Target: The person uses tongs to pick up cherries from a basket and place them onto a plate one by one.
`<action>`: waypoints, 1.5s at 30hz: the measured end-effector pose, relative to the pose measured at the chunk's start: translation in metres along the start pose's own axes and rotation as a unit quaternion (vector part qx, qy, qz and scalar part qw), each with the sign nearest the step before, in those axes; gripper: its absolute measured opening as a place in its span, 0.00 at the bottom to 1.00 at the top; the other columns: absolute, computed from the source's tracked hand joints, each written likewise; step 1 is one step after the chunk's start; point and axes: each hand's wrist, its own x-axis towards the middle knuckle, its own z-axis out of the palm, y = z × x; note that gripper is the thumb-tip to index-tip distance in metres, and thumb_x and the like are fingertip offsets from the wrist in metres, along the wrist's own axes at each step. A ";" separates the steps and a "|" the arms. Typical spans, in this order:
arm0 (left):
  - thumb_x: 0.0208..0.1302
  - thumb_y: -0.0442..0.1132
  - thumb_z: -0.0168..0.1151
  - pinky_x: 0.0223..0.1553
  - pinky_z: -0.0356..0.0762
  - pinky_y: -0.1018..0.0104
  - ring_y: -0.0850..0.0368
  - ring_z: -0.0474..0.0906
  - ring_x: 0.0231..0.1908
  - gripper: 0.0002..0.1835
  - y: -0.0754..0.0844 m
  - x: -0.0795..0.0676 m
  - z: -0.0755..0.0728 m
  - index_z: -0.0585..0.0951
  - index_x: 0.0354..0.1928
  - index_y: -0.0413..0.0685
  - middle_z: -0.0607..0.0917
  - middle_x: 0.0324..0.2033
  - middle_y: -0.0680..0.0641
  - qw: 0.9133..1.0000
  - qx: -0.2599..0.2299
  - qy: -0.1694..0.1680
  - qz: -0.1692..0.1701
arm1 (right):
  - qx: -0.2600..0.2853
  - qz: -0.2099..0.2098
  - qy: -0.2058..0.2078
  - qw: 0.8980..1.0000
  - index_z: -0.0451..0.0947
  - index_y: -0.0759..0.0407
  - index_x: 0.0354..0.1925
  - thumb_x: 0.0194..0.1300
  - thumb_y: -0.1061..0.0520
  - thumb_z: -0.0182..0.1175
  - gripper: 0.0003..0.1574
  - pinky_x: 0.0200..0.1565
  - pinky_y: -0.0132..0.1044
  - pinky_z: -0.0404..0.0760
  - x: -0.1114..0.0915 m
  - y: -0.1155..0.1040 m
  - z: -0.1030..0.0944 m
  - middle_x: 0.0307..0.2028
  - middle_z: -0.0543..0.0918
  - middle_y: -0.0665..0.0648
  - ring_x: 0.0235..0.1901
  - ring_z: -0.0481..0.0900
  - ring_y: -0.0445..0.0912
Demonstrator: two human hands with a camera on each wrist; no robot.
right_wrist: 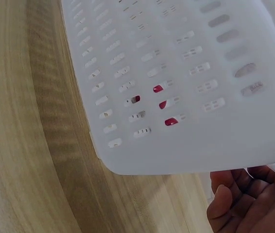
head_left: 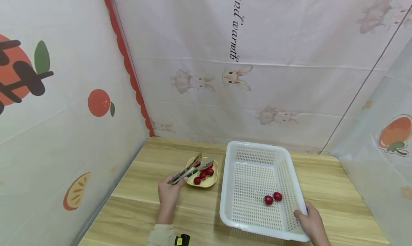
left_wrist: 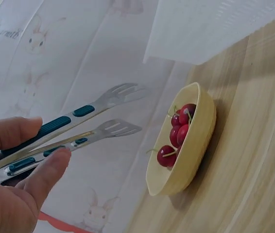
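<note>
My left hand holds metal tongs with dark green grips between thumb and fingers. The tongs' slotted tips stand apart with nothing between them, over a small pale yellow dish. In that dish lie several red cherries, some with green stems. My right hand grips the near right rim of a white perforated basket, thumb on top and fingers curled below. Two cherries rest on the basket floor toward its near right side; their red shows through the slots in the right wrist view.
The wooden table ends at a printed curtain at the back, with more printed sheets along the left and right. The basket stands just right of the dish, a narrow gap between them.
</note>
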 end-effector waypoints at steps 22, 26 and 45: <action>0.44 0.34 0.74 0.28 0.78 0.69 0.53 0.80 0.32 0.18 0.018 -0.011 0.033 0.84 0.41 0.39 0.84 0.37 0.41 0.997 -0.038 -0.049 0.040 | -0.001 -0.008 0.007 1.000 0.61 0.79 0.55 0.59 0.65 0.50 0.27 0.33 0.46 0.80 0.001 0.003 0.001 0.42 0.74 0.77 0.34 0.80 0.57; 0.46 0.34 0.74 0.25 0.78 0.68 0.54 0.81 0.28 0.19 0.021 -0.012 0.037 0.83 0.43 0.38 0.84 0.35 0.39 0.995 -0.053 -0.070 0.048 | -0.003 -0.006 0.006 1.000 0.61 0.79 0.55 0.60 0.65 0.50 0.27 0.33 0.46 0.80 0.002 0.003 0.001 0.43 0.74 0.77 0.35 0.80 0.58; 0.44 0.36 0.75 0.22 0.74 0.71 0.61 0.78 0.24 0.17 0.041 -0.021 0.080 0.85 0.39 0.37 0.85 0.32 0.45 0.982 -0.025 -0.147 0.115 | -0.004 0.001 0.000 1.000 0.60 0.79 0.56 0.60 0.64 0.50 0.28 0.33 0.46 0.80 0.003 0.004 0.001 0.43 0.73 0.77 0.35 0.80 0.58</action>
